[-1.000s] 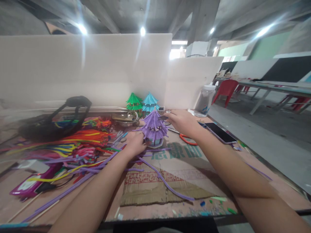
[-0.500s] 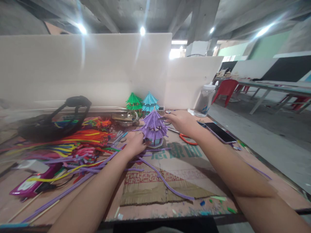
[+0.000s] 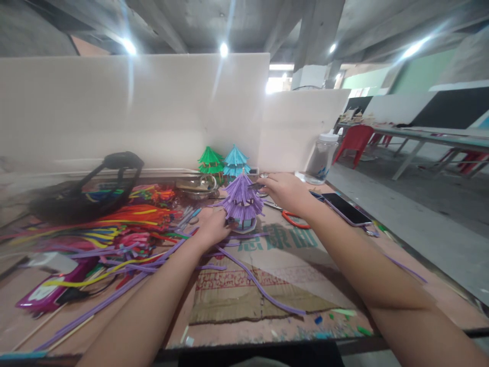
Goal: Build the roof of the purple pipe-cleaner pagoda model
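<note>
A small purple pagoda (image 3: 243,204) with two tiers of pipe-cleaner roof stands upright on the cardboard (image 3: 267,255). My left hand (image 3: 214,223) is closed on the left side of its base, the fingertips partly hidden behind the model. At the upper right of the roof, my right hand (image 3: 286,189) pinches a thin dark pointed tool (image 3: 253,186), its tip against or just in front of the purple strips. Loose purple pipe cleaners (image 3: 260,285) lie near my left wrist and across the cardboard.
Green (image 3: 210,162) and blue pagodas (image 3: 236,162) stand behind, beside a metal bowl (image 3: 196,187). Orange-handled scissors (image 3: 295,219), a phone (image 3: 347,209) and a clear bottle (image 3: 321,159) are on the right. Bundled pipe cleaners (image 3: 133,216), a black strapped object (image 3: 87,191) and a magenta device (image 3: 49,293) crowd the left.
Almost nothing differs. The tool's tip in my right hand has shifted very slightly at the roof; my left hand stays on the base.
</note>
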Tool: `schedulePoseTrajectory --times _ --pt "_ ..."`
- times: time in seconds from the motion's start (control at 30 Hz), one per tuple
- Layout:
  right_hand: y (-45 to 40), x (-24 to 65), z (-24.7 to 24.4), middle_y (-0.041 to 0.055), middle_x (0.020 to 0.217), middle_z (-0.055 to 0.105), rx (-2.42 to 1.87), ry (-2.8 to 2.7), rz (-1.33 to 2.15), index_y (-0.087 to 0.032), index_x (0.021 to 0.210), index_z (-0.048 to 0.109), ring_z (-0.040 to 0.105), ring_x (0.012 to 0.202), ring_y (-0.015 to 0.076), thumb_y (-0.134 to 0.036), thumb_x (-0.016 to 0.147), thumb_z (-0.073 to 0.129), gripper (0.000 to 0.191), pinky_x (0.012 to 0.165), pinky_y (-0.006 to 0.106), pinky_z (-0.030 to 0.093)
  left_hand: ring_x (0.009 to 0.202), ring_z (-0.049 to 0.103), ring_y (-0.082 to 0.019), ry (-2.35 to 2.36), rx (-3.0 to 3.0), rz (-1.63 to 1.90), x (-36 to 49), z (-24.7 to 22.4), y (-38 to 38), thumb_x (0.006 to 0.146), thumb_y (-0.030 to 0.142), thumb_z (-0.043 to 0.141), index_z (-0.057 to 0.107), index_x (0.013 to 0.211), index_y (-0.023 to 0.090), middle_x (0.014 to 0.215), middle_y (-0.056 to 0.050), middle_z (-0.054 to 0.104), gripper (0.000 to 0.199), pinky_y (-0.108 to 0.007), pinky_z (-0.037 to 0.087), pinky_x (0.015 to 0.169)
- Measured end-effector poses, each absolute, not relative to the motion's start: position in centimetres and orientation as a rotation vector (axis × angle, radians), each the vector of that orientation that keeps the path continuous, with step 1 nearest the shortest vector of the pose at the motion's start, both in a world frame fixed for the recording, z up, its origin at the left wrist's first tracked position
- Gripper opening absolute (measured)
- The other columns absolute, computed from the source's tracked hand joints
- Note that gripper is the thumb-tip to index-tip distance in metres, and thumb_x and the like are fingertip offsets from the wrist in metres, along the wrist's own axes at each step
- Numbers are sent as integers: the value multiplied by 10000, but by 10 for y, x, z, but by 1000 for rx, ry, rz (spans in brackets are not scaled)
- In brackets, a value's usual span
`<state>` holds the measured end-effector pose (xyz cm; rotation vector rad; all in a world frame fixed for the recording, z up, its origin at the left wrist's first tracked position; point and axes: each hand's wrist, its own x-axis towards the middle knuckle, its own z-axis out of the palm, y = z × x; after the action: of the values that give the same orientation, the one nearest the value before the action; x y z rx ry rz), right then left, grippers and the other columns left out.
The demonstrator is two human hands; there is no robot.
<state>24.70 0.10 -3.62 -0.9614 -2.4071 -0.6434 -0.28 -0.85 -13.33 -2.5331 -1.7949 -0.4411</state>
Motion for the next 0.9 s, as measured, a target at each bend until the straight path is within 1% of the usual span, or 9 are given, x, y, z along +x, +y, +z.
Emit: schedulePoseTrajectory --times 0.13,0.4,0.53,0.67,0.77,0.9 --pt "2 247 -37 118 1007 726 -948 -2398 -656 -146 1129 672 651 924 224 -223 956 523 241 764 326 438 891 608 -266 -1765 -2542 -438 -3 -134 -8 857 380 596 620 1053 137 967 -122 661 313 -324 388 734" --pt "2 246 -37 102 909 734 -962 -2397 -664 -167 1112 690 658 843 211 -250 975 496 251 717 317 428 904 611 -272 -1758 -2542 -475 -3 -135 -8 851 377 605 626 998 129 983 -137 670 288 -332 402 746" --pt "-1 246 -35 116 986 736 -980 -2369 -597 -168 1120 686 666 904 228 -244 970 490 258 744 332 453 968 610 -276 -1698 -2623 -584 -5 -136 -6 842 331 605 635 1035 139 1008 -127 675 273 -337 428 824" --pt "-1 247 -34 122 1074 722 -962 -2348 -559 -167 1147 660 656 970 230 -249 977 467 270 785 337 461 1041 599 -264 -1684 -2727 -699 -7 -141 -2 849 275 580 619 1103 130 1102 -123 666 295 -347 444 912" --pt "-1 247 -34 115 1058 726 -969 -2358 -587 -163 1133 661 659 946 226 -259 980 468 264 767 326 450 1099 581 -264 -1667 -2770 -765 -9 -145 2 845 262 575 594 1158 125 1172 -131 645 342 -366 439 968" --pt "-2 247 -34 97 955 739 -974 -2399 -617 -168 1093 678 660 892 224 -251 975 476 248 731 317 431 1106 585 -271 -1684 -2747 -738 -9 -144 1 832 267 584 611 1133 140 1159 -130 655 328 -384 443 978"
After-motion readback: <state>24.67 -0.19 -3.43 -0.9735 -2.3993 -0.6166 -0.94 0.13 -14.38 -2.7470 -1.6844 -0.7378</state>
